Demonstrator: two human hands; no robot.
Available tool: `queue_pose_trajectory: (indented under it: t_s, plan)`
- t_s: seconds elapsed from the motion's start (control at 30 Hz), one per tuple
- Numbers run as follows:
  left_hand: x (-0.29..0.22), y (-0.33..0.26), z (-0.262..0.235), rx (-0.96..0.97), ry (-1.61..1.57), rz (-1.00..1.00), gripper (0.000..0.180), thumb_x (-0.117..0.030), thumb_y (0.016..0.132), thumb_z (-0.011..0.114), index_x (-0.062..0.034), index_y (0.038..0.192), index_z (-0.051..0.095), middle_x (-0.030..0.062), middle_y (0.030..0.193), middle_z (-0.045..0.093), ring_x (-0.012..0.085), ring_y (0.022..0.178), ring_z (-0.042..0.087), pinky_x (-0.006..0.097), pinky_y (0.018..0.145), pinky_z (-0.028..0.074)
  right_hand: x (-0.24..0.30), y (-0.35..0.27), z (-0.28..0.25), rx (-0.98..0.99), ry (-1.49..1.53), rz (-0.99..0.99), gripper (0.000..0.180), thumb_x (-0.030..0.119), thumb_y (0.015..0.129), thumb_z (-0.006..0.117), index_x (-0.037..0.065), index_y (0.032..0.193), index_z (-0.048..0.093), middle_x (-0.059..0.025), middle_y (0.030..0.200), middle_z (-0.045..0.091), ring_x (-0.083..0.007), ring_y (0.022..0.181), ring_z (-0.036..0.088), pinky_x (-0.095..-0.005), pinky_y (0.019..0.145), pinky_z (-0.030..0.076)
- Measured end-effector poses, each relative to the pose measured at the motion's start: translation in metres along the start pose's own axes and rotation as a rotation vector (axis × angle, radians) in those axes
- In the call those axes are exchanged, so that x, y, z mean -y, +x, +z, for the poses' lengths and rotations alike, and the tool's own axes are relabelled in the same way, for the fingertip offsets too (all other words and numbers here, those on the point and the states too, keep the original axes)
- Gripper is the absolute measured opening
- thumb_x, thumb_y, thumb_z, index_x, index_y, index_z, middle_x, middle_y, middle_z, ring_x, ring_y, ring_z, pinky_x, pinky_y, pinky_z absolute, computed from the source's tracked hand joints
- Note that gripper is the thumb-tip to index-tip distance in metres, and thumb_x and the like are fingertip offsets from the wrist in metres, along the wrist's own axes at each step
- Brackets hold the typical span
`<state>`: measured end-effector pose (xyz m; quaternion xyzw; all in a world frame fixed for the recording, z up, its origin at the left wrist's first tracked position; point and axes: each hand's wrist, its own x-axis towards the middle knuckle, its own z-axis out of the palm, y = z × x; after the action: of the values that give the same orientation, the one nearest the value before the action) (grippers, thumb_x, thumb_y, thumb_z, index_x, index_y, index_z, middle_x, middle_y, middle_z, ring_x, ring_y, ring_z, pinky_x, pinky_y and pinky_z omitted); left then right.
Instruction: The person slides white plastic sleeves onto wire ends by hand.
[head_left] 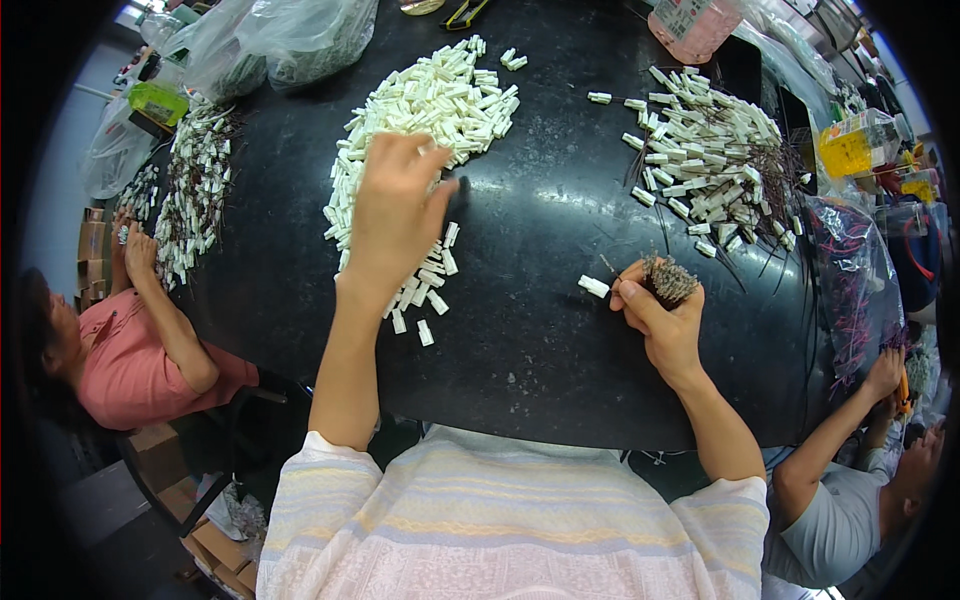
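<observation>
My left hand (398,205) hovers over a heap of small white plastic housings (440,100), slightly blurred. Its fingers are bent, with the thumb apart from the forefinger, and nothing shows between them; the far fingertips are partly hidden. Closed around a bunch of thin dark wires with greyish tips (668,280) is my right hand (655,310). From its thumb and forefinger a single thin wire sticks out to the left. A lone white housing (593,286) lies on the black table just left of those fingertips.
White housings with dark wires (710,160) are heaped at the right, and a similar pile (195,190) lies at the left. Plastic bags (310,40) and a pink container (695,25) stand at the back. People sit on both sides; the black table's edge (540,440) is before me.
</observation>
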<state>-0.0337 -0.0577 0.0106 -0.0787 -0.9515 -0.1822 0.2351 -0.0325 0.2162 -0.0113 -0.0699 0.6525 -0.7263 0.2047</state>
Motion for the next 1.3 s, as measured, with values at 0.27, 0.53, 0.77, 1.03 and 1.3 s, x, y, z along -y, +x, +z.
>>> queue_pose_trajectory:
  t_s: [0.27,0.53,0.77,1.03,1.3]
  plan:
    - [0.108,-0.011,-0.004,0.159,-0.223,-0.254,0.044,-0.029,0.090,0.045,-0.0020,0.125,0.044,0.0211,0.127,0.043,0.0344,0.121,0.037,0.037,0.100,0.028,-0.001,0.000,-0.001,0.001,0.055,0.015,0.011,0.007,0.082,0.057,-0.001,0.074,0.059,0.0000,0.060,0.054,-0.0014,0.046,0.035,-0.0187,0.041,0.024]
    - [0.034,-0.031,0.022,-0.093,-0.376,-0.396,0.044,-0.032,0.095,0.032,-0.0001,0.122,0.047,0.0230,0.132,0.037,0.0328,0.128,0.029,0.036,0.104,0.021,-0.002,0.000,-0.002,-0.015,0.032,-0.008,0.011,0.009,0.080,0.058,-0.001,0.074,0.059,-0.0020,0.061,0.056,-0.0021,0.045,0.036,-0.0184,0.041,0.024]
    - [-0.007,-0.020,0.012,-0.076,-0.578,-0.302,0.042,-0.031,0.093,0.038,-0.0020,0.123,0.046,0.0223,0.134,0.035,0.0362,0.129,0.024,0.039,0.105,0.019,-0.007,0.002,-0.002,-0.010,0.097,-0.063,0.010,0.007,0.081,0.057,-0.002,0.077,0.056,-0.0072,0.062,0.056,-0.0033,0.040,0.033,-0.0188,0.038,0.022]
    - [-0.037,-0.100,-0.033,0.527,-0.051,0.293,0.061,-0.059,0.076,0.050,-0.0219,0.124,0.049,0.0109,0.139,0.032,0.0344,0.131,0.019,0.055,0.104,0.005,-0.005,0.002,-0.004,-0.004,0.084,-0.019,0.010,0.007,0.081,0.057,-0.001,0.076,0.059,-0.0048,0.063,0.057,-0.0031,0.044,0.036,-0.0185,0.040,0.024]
    - [-0.037,-0.045,-0.001,0.394,0.028,0.309,0.052,-0.045,0.082,0.052,-0.0149,0.124,0.048,0.0115,0.136,0.035,0.0330,0.131,0.021,0.052,0.105,0.008,-0.006,0.000,-0.004,-0.031,0.125,-0.018,0.008,0.005,0.080,0.059,-0.002,0.077,0.060,-0.0036,0.062,0.056,-0.0028,0.045,0.037,-0.0184,0.040,0.025]
